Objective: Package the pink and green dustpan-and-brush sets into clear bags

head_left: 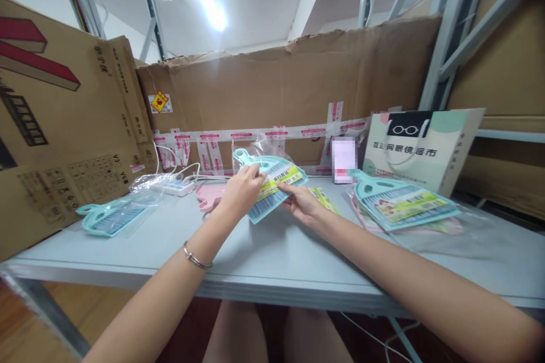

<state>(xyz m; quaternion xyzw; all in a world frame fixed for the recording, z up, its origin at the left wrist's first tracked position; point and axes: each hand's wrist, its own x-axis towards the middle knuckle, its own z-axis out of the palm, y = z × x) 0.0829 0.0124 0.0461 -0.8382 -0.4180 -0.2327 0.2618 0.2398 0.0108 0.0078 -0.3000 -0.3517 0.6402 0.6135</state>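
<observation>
A light-blue mini dustpan and brush set (272, 199) is held tilted above the table's middle, with a yellow-green printed label card across it and a clear plastic bag (272, 146) around its upper side. My left hand (247, 188) has curled fingers pressed on the card and the pan's left part. At the lower right edge, my right hand (303, 203) pinches the set, thumb on top and fingers underneath. Behind my left wrist lies a pink dustpan (208, 197), partly hidden. Another yellow-green label card (324, 199) rests on the table behind my right hand.
Bagged dustpan sets (404, 204) are stacked at right; another bagged blue dustpan (113, 216) lies left. A power strip (174, 184), a phone (344, 159) and a paper bag (421, 147) stand toward the back. Cardboard (264, 91) walls the grey table (238, 255).
</observation>
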